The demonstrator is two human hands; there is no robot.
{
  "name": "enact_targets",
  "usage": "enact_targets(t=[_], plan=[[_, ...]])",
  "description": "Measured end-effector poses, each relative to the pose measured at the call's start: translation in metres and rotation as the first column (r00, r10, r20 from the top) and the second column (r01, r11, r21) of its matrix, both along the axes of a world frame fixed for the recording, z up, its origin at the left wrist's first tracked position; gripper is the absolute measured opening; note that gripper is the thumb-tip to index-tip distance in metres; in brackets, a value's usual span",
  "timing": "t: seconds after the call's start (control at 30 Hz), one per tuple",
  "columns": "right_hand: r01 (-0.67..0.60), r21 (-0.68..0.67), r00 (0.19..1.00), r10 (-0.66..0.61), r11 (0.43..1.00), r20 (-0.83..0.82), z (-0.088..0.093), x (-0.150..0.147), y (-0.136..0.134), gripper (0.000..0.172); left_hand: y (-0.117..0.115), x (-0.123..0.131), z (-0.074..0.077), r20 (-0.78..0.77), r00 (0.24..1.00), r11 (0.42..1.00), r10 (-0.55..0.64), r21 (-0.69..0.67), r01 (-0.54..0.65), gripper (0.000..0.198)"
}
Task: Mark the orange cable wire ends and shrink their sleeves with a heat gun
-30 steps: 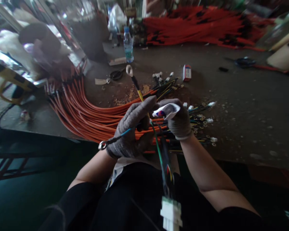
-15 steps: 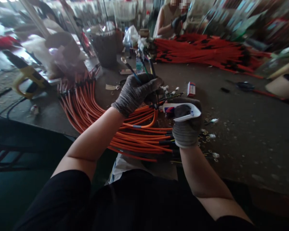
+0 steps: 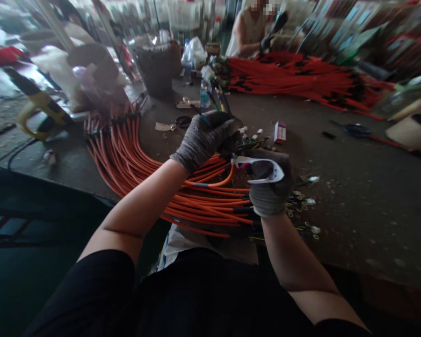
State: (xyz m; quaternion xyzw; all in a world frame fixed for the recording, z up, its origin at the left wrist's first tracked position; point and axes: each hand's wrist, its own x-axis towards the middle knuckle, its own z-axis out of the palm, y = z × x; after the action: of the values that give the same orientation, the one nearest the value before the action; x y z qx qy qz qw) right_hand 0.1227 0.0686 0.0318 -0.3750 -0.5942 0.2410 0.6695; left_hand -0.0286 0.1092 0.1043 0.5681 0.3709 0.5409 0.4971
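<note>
My gloved left hand [image 3: 210,135] is closed around the end of an orange cable [image 3: 228,178], whose split-out wires [image 3: 221,99] stick up past the fingers. A white connector [image 3: 207,72] tops one of these wires. In my gloved right hand [image 3: 272,180] is a squeezed white tube [image 3: 272,172] with dark blue and red print. Its nozzle points left and lies close to the cable under my left fingers; whether it touches, I cannot tell. Below both hands a bundle of orange cables [image 3: 196,206] curves across the table, black sleeves and loose wire ends at its right.
A small red and white box [image 3: 279,133] lies beyond my right hand. At left are a yellow heat gun [image 3: 45,112] and a grey bucket [image 3: 152,70]. A pile of red cables [image 3: 294,75] lies at the back, where another person [image 3: 247,32] works.
My left hand has shifted slightly right, tipping the wires it holds. The tube has moved a little left and is bent more sharply in my right hand.
</note>
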Motion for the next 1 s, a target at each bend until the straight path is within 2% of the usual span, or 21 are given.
enact_targets(t=[0.1, 0.23, 0.33, 0.37, 0.43, 0.47, 0.5, 0.57, 0.63, 0.77, 0.87, 0.93, 1.0], plan=[[0.092, 0.039, 0.961, -0.079, 0.995, -0.266, -0.007, -0.015, 0.004, 0.015, 0.0, -0.011, -0.01, -0.028, 0.997, 0.997, 0.069, 0.042, -0.067, 0.025], [-0.083, -0.048, 0.906, 0.056, 0.995, -0.419, -0.015, -0.022, 0.007, 0.018, -0.015, -0.017, -0.022, -0.029, 0.987, 0.979, 0.159, 0.133, -0.154, 0.032], [-0.26, -0.075, 0.887, 0.208, 0.963, -0.413, -0.016, -0.001, -0.002, 0.019, -0.05, -0.006, -0.031, -0.05, 0.979, 0.954, 0.197, 0.24, -0.18, 0.031], [-0.312, -0.087, 0.892, 0.26, 0.946, -0.371, -0.016, 0.01, -0.008, 0.017, -0.065, 0.0, -0.036, -0.092, 0.98, 0.949, 0.176, 0.28, -0.144, 0.029], [-0.404, -0.129, 0.898, 0.365, 0.906, -0.245, -0.015, 0.036, -0.022, 0.015, -0.094, 0.015, -0.048, -0.253, 0.967, 0.932, 0.043, 0.36, 0.053, 0.026], [-0.438, -0.155, 0.893, 0.409, 0.886, -0.186, -0.015, 0.049, -0.03, 0.014, -0.107, 0.022, -0.056, -0.356, 0.933, 0.892, -0.05, 0.403, 0.202, 0.027], [-0.46, -0.181, 0.887, 0.441, 0.869, -0.137, -0.014, 0.06, -0.037, 0.014, -0.118, 0.03, -0.063, -0.456, 0.882, 0.826, -0.118, 0.448, 0.342, 0.028], [-0.483, -0.234, 0.875, 0.478, 0.844, -0.08, -0.015, 0.076, -0.049, 0.016, -0.133, 0.045, -0.078, -0.601, 0.789, 0.687, -0.127, 0.521, 0.507, 0.033], [-0.482, -0.263, 0.873, 0.484, 0.836, -0.061, -0.018, 0.083, -0.055, 0.019, -0.14, 0.056, -0.088, -0.678, 0.732, 0.625, -0.058, 0.547, 0.557, 0.037], [-0.516, -0.223, 0.853, 0.52, 0.827, -0.044, -0.021, 0.082, -0.053, 0.031, -0.14, 0.065, -0.092, -0.739, 0.674, 0.635, -0.019, 0.512, 0.579, 0.04], [-0.649, -0.252, 0.729, 0.681, 0.718, 0.066, -0.014, 0.08, -0.046, 0.025, -0.14, 0.064, -0.088, -0.776, 0.631, 0.62, -0.011, 0.49, 0.613, 0.038], [-0.673, -0.321, 0.67, 0.733, 0.666, 0.118, -0.011, 0.081, -0.042, 0.022, -0.144, 0.061, -0.086, -0.795, 0.607, 0.588, -0.019, 0.482, 0.65, 0.035], [-0.632, -0.342, 0.709, 0.697, 0.695, 0.108, -0.014, 0.085, -0.041, 0.026, -0.148, 0.059, -0.084, -0.782, 0.622, 0.6, -0.021, 0.488, 0.633, 0.036]])
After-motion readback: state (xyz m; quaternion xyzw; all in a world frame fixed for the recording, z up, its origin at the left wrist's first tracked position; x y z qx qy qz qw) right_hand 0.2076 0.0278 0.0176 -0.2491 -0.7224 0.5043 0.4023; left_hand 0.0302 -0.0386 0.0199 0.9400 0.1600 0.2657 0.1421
